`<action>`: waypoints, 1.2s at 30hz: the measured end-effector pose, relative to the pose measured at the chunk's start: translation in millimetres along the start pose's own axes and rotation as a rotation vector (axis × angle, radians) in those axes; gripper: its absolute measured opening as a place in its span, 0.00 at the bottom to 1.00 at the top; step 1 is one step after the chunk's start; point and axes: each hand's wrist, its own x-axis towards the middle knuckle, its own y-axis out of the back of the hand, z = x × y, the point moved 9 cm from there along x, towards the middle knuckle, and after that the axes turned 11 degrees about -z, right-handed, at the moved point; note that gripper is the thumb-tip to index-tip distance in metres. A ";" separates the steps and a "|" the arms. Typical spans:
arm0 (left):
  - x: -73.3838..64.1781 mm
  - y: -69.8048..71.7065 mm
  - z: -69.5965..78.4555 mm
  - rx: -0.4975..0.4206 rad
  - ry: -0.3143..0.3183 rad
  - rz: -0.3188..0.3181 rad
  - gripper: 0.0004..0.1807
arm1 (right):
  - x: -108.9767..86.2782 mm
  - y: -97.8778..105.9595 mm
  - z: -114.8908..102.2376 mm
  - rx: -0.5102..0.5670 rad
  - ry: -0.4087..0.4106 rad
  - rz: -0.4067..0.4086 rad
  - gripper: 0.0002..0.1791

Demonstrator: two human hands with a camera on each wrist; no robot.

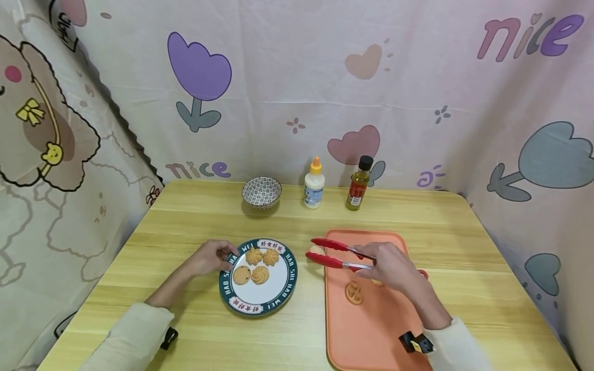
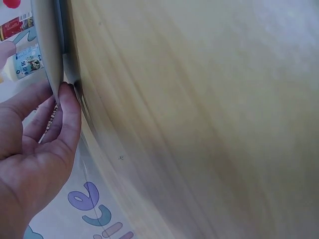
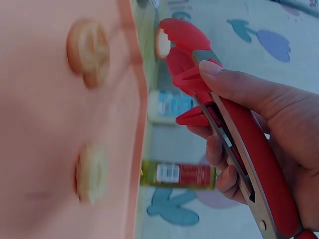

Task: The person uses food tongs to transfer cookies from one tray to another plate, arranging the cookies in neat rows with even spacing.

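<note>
My left hand [image 1: 211, 257] pinches the left rim of a white plate [image 1: 291, 270] with a dark green lettered border; the left wrist view shows thumb and fingers on either side of its edge [image 2: 50, 45]. Several cookies [image 1: 260, 274] lie on the plate. Red-tipped metal tongs [image 1: 331, 262] are gripped by my right hand [image 1: 392, 265], their tips pointing left toward the plate. Between the tips is a pale cookie [image 3: 162, 44], held above the left edge of an orange tray [image 1: 371, 330]. On the tray lie a pretzel-shaped cookie [image 1: 353, 292] and another cookie [image 1: 377, 282], partly covered by my right hand.
Along the back of the wooden table [image 1: 195, 216] stand a patterned bowl [image 1: 262, 192], a white bottle [image 1: 314, 186] with an orange cap, and a bottle of yellowish liquid [image 1: 357, 188] with a black cap. Behind them hangs a printed cloth [image 1: 278, 67].
</note>
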 end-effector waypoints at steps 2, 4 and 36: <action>0.1 0.1 -0.4 -0.003 0.001 0.001 0.15 | 5.1 -5.0 -9.1 -0.020 0.033 0.002 0.30; 0.3 0.2 -0.7 0.000 0.000 0.000 0.15 | 9.7 -9.8 -17.9 -0.043 0.060 0.002 0.30; 1.2 0.2 -1.9 0.022 0.023 0.009 0.15 | 26.5 -42.7 -58.3 -0.058 0.138 -0.074 0.31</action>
